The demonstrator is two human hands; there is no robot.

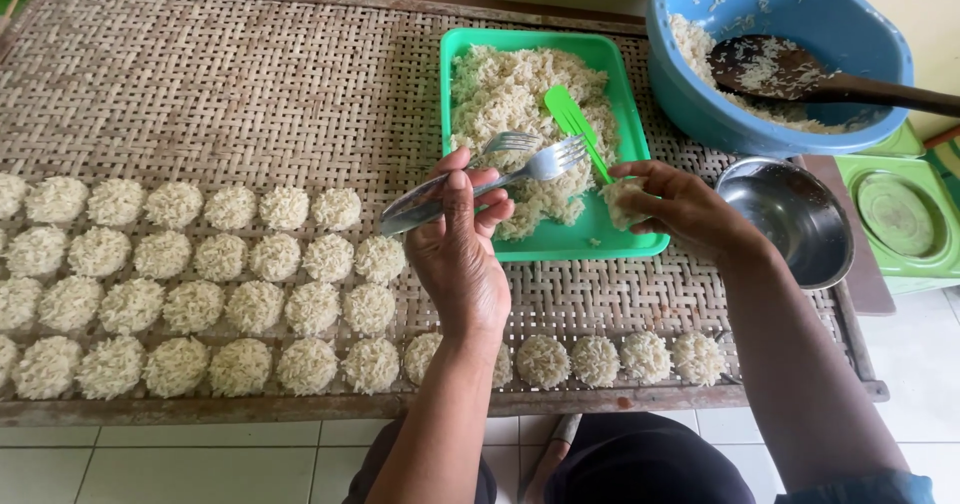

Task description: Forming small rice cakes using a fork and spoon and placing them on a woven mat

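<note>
1. Your left hand (458,254) is raised over the woven bamboo tray (200,94), fingers curled and pressed on the handles of two metal forks (480,176). The tines point toward 2 o'clock, out over the green tray (455,49).
2. Your right hand (672,207) sits at 3 o'clock from the left, well apart from it, at the green tray's near right corner. Its fingers are cupped and pinched around a small rice clump (618,202), which shows at the fingertips on the hand's 9 o'clock side.
3. The fork tines end just short of that clump, at its 10 o'clock; contact cannot be confirmed.
4. The green tray holds a heap of loose rice (500,94) with a green plastic spatula (575,124) lying on it, handle running toward your right hand.
5. Finished rice rounds (200,294) lie in rows on the woven tray at 8 o'clock from your left hand; the nearest row continues past your left wrist toward 4 o'clock.
6. A blue basin (690,84) with rice and a dark wooden ladle (790,69) stands at 1 o'clock from your right hand. A steel bowl (800,219) sits just beside your right wrist at 3 o'clock.
</note>
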